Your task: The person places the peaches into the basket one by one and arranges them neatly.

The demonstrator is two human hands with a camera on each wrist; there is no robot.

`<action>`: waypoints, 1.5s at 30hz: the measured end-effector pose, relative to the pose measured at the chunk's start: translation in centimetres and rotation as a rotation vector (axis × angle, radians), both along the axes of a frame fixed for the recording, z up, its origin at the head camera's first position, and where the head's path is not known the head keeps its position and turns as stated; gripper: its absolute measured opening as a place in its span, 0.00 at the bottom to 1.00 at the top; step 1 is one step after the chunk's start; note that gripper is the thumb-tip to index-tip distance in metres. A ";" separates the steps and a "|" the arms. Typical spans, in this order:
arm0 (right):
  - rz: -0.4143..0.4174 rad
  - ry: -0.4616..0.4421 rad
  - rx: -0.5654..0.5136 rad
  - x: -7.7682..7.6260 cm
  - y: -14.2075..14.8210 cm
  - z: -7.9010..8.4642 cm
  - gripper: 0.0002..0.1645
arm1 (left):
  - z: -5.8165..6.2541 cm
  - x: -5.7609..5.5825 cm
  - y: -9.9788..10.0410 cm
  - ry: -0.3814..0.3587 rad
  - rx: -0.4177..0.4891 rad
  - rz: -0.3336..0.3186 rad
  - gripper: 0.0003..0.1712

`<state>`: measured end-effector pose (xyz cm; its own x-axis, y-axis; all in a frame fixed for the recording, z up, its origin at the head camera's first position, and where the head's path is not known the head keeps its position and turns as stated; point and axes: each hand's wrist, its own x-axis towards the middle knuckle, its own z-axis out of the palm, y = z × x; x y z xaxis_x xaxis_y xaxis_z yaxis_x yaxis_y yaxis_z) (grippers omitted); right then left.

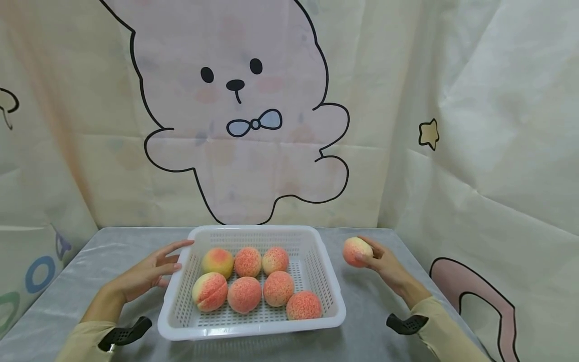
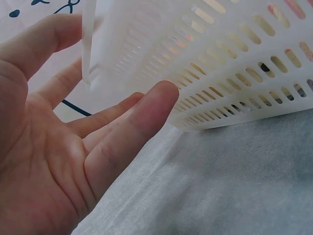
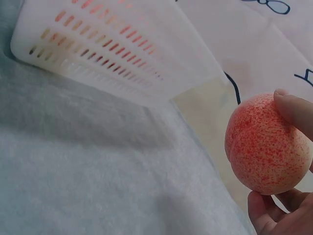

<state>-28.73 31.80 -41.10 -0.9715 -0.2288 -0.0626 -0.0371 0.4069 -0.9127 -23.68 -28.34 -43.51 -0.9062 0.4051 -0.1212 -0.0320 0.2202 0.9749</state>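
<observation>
My right hand (image 1: 384, 261) grips a peach (image 1: 356, 251) between thumb and fingers, above the table to the right of a white plastic basket (image 1: 334, 296). In the right wrist view the held peach (image 3: 266, 147) shows red speckles and a faint crease. Several more peaches, among them a yellow-orange peach (image 1: 218, 262) and a speckled peach (image 1: 304, 305), lie inside the basket. At the basket's left side is my left hand (image 1: 147, 274), its fingers extended and touching the rim. The left wrist view shows the thumb (image 2: 146, 117) by the slotted wall.
A grey cloth covers the table (image 1: 362, 322). Pale curtains (image 1: 497, 125) with cartoon prints, including a large bear (image 1: 271, 166), stand at the back and sides. Black wrist straps (image 1: 131, 334) sit over both sleeves.
</observation>
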 end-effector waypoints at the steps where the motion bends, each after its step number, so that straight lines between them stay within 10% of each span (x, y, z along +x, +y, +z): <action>1: 0.011 0.010 -0.005 0.1 -0.1 0.2 0.42 | 0.0 0.0 0.0 -0.001 0.004 -0.001 0.40; 45: 0.293 0.158 -0.042 3.6 -6.5 5.4 0.38 | -0.3 -0.2 -0.3 0.012 0.019 -0.034 0.39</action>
